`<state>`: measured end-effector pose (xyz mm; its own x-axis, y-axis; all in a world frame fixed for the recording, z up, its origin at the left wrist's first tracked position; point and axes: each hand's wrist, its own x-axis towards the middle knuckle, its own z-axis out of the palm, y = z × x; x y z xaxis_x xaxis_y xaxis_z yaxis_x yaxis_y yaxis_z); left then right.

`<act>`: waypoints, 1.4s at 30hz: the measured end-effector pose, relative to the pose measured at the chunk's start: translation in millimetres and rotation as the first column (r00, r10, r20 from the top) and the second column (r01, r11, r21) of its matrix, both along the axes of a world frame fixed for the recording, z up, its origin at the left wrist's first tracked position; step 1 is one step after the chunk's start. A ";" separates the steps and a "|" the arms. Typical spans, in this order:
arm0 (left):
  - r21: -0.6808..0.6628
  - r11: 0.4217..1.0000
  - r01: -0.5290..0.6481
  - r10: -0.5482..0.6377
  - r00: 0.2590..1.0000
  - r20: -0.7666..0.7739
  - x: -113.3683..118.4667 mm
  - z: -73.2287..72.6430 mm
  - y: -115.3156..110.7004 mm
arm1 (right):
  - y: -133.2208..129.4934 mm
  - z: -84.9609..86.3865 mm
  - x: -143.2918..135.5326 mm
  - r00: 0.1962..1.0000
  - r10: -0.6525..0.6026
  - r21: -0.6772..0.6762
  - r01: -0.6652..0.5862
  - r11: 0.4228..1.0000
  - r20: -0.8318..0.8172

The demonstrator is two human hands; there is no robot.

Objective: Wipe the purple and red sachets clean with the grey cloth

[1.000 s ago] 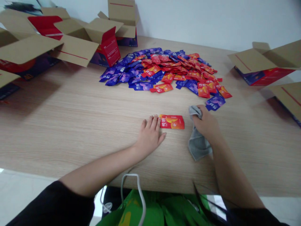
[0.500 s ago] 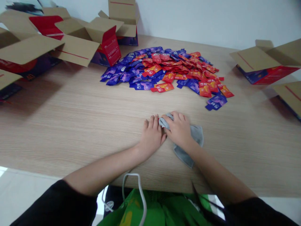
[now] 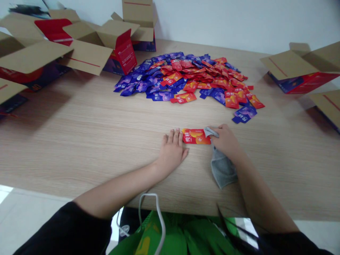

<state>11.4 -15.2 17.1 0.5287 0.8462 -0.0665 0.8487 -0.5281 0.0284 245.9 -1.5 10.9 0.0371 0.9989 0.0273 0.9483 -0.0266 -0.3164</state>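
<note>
A red and orange packet [image 3: 196, 136] lies flat on the table in front of me. My left hand [image 3: 172, 147] rests palm down with its fingers stretched out, the fingertips on the packet's left end. At the packet's right end, my right hand [image 3: 224, 140] is closed on a grey cloth [image 3: 224, 170]. A folded part of the cloth touches the packet, and the rest hangs down onto the table below the hand.
Behind the hands, a heap of purple packets [image 3: 143, 85] and red packets [image 3: 191, 86] spreads over the wooden table [image 3: 92, 141]. Open cartons stand at the left [image 3: 124, 53] and right [image 3: 305, 81]. A white cable [image 3: 160, 219] hangs near the front edge.
My right hand has moved to the right with the grey cloth, uncovering the red packet. My left hand has stayed in place.
</note>
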 end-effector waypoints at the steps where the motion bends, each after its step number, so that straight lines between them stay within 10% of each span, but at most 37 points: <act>1: 0.001 1.000 0.001 -0.001 1.000 0.001 -0.1 0.0 0.1 | 1.2 0.3 9.7 1.000 0.006 -0.020 -0.006 1.000 -0.010; 8: 0.015 1.000 0.002 -0.002 1.000 -0.008 -1.2 -0.9 -0.5 | 4.2 19.0 35.0 0.994 0.035 -0.076 -0.043 0.996 -0.102; 15: 0.030 1.000 0.008 -0.009 1.000 0.021 -1.8 -3.7 -0.4 | 1.7 22.3 -20.4 0.957 0.073 0.451 0.065 0.890 -0.281; 22: 0.027 1.000 0.013 -0.013 1.000 0.008 -2.0 -2.6 0.2 | -9.5 0.4 -71.1 0.939 0.306 0.174 -0.331 0.927 0.156; 42: 0.023 1.000 0.010 -0.010 1.000 0.017 -2.0 -2.2 0.1 | 5.8 15.0 4.0 0.982 -0.114 0.221 0.145 0.964 -0.148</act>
<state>9.4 -15.1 15.0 0.5382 0.8420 -0.0383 0.8428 -0.5373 0.0304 249.9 4.3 25.9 0.1848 0.9526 0.2415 0.8904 -0.0583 -0.4515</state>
